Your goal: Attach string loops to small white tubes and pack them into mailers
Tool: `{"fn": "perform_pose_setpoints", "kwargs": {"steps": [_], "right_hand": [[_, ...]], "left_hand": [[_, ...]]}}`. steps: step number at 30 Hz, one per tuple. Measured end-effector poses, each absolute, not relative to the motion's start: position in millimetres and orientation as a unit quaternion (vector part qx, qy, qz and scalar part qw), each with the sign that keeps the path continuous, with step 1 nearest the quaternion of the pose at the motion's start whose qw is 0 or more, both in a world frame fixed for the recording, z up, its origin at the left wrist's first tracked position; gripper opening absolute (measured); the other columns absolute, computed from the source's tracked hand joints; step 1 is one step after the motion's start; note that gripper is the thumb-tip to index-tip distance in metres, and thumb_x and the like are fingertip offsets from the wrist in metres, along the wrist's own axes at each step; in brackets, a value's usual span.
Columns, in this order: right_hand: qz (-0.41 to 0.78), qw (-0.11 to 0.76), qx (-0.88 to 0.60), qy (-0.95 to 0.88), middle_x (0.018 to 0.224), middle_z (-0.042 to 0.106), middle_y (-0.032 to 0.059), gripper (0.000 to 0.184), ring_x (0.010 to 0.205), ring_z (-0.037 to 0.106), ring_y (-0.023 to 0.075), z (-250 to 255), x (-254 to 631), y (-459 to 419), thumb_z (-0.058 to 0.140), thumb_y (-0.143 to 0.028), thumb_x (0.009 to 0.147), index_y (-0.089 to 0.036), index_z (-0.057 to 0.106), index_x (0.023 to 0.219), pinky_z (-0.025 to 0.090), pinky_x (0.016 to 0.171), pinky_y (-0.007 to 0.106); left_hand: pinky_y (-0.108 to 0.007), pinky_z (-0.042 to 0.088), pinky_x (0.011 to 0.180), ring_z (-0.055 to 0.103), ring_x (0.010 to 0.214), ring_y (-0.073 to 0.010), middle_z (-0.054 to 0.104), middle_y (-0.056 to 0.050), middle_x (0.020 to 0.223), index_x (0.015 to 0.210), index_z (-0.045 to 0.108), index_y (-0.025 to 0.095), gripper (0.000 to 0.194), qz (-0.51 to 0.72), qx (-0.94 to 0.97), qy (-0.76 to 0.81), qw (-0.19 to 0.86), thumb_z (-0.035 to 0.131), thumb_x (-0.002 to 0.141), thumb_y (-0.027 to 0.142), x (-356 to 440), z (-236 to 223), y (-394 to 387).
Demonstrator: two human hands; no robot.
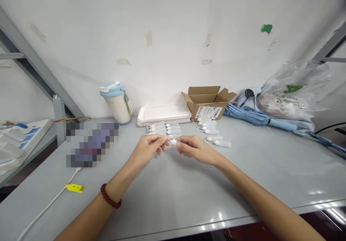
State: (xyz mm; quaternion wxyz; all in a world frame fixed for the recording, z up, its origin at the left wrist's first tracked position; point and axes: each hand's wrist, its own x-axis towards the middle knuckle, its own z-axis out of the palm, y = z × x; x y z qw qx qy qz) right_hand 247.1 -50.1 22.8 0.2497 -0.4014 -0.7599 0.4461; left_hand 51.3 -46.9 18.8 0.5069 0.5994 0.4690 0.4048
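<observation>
Between my two hands is a small white piece with a thin cord loop (173, 142), mostly covered by fingers. My left hand (151, 145) is closed, its fingertips pinching the cord end. From the other side, my right hand (195, 148) grips the white body between thumb and fingers. Just beyond the hands lie similar white looped pieces in rows, one group at the left (173, 128) and another at the right (209, 130). One elongated white piece (223, 144) lies to the right of my right hand. The exact kind of these pieces is too small to tell.
Against the wall stand a cream and blue cup (117, 105), a stack of white envelopes (164, 114) and an open cardboard box (207, 105). A folded blue umbrella (248, 115) and a plastic bag (292, 96) lie right. Left are a blurred-out object (94, 145) and a white cable (51, 206).
</observation>
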Motion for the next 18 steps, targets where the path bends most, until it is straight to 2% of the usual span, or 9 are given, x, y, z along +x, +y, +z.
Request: {"fn": "perform_pose_setpoints", "kwargs": {"steps": [7, 12, 18], "right_hand": [[0.428, 0.242, -0.405, -0.771, 0.062, 0.043, -0.0025, 0.031, 0.055, 0.037, 0.0085, 25, 247, -49, 0.041, -0.04, 0.089, -0.016, 0.055, 0.073, 0.03, 0.051, 0.021], [0.397, 0.226, -0.407, -0.791, 0.061, 0.043, -0.0033, 0.03, 0.054, 0.035, 0.0086, 25, 248, -49, 0.04, -0.037, 0.09, -0.016, 0.055, 0.075, 0.029, 0.052, 0.022], [0.345, 0.249, -0.414, -0.805, 0.077, 0.056, 0.0003, 0.018, 0.063, 0.046, 0.0115, 15, 251, -39, 0.048, -0.033, 0.086, -0.017, 0.054, 0.091, 0.036, 0.059, 0.024]], "left_hand": [[-0.024, 0.041, 0.055, 0.051, 0.059, -0.0136, 0.06, -0.002, 0.062, 0.069, 0.067, 0.017, 0.023, 0.381, 0.637, 0.492, 0.456, 0.061, 0.071, 0.039, 52, 22, -47], [-0.024, 0.039, 0.054, 0.05, 0.058, -0.0133, 0.063, -0.003, 0.065, 0.063, 0.065, 0.016, 0.024, 0.365, 0.658, 0.492, 0.438, 0.058, 0.072, 0.037, 56, 15, -50], [-0.024, 0.036, 0.051, 0.046, 0.051, -0.012, 0.058, 0.0, 0.056, 0.065, 0.067, 0.016, 0.022, 0.377, 0.646, 0.524, 0.408, 0.059, 0.071, 0.036, 60, 12, -50]]}}
